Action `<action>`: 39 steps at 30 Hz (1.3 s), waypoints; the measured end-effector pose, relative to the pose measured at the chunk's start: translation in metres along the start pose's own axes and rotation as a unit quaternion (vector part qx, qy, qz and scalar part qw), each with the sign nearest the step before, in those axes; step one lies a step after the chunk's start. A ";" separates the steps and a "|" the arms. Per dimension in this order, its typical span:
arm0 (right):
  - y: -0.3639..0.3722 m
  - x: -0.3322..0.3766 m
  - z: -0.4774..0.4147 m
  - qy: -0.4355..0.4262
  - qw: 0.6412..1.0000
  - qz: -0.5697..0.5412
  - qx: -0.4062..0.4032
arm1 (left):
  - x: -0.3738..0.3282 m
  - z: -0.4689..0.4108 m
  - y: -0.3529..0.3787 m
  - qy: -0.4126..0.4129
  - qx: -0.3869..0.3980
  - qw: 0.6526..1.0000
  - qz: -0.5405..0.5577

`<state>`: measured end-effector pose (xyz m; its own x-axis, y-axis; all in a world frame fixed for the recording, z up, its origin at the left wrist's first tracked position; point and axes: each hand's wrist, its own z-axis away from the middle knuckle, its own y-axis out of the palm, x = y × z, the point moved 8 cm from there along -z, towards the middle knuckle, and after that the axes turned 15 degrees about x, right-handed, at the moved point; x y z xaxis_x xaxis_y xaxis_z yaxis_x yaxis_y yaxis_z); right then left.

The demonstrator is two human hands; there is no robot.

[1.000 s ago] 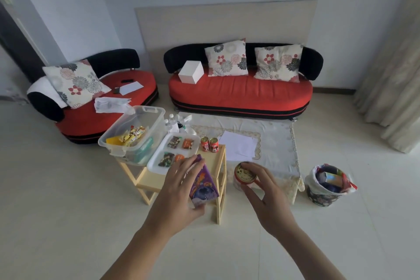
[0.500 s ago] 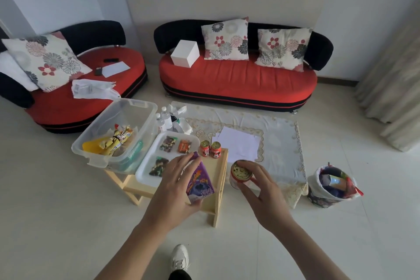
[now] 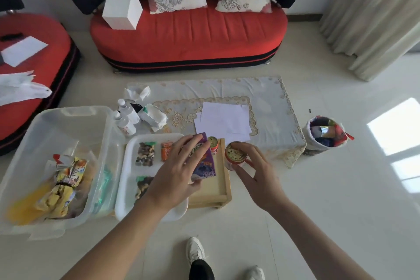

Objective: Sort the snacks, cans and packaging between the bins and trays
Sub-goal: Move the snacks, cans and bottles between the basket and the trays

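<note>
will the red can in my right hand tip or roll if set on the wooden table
The small red round can with the pale printed lid is probably rigid: the right hand grips it without denting it. Fairly squat, it likely stands steadily, as the similar red can does on the pale wooden table. On its side it would probably roll.

purple packet [image 3: 205, 166] — half behind left hand [image 3: 175, 179] | white tray [image 3: 156, 136] — partly under same hand
</note>
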<state>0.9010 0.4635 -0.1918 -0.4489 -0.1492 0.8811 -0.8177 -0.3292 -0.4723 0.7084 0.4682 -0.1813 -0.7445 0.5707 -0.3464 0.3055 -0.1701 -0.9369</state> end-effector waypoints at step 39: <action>0.114 -0.209 -0.078 -0.005 1.000 0.031 0.001 | 0.114 -0.020 0.221 0.032 -0.057 0.996 -0.055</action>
<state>0.8734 0.5294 -0.4321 -0.4949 -0.1785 0.8504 -0.7878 -0.3208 -0.5258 0.7030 0.5113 -0.4272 -0.7388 0.6320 -0.2339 0.2912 -0.0135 -0.9566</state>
